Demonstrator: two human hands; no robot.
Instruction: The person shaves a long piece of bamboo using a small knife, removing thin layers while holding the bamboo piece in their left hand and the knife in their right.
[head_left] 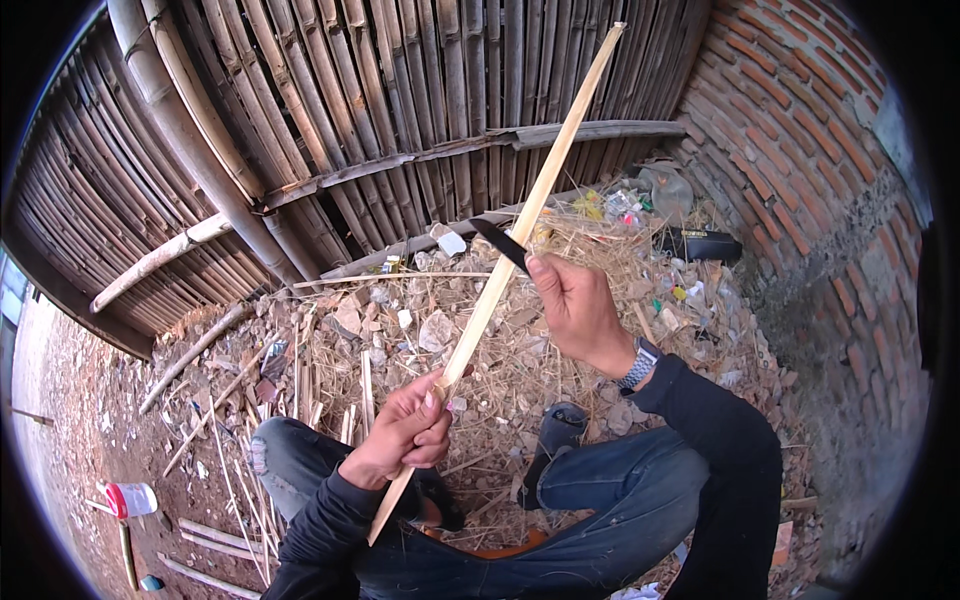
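A long, pale bamboo strip (500,275) runs slantwise from beside my left thigh up toward the far fence. My left hand (405,428) is wrapped round its lower part, with the tail end sticking out below the fist. In my right hand (578,308), which wears a metal-band watch at the wrist, is a knife with a dark blade (497,243). The blade crosses the strip above its middle and points to the upper left. The knife's handle is hidden inside my closed fingers. Whether the edge bites into the bamboo I cannot tell.
A split-bamboo fence (420,80) stands ahead and a brick wall (800,130) on the right. Rubble, shavings and litter cover the ground. Several cut strips (235,540) lie at my left, near a red-and-white plastic cup (131,499). A black box (700,244) sits by the wall.
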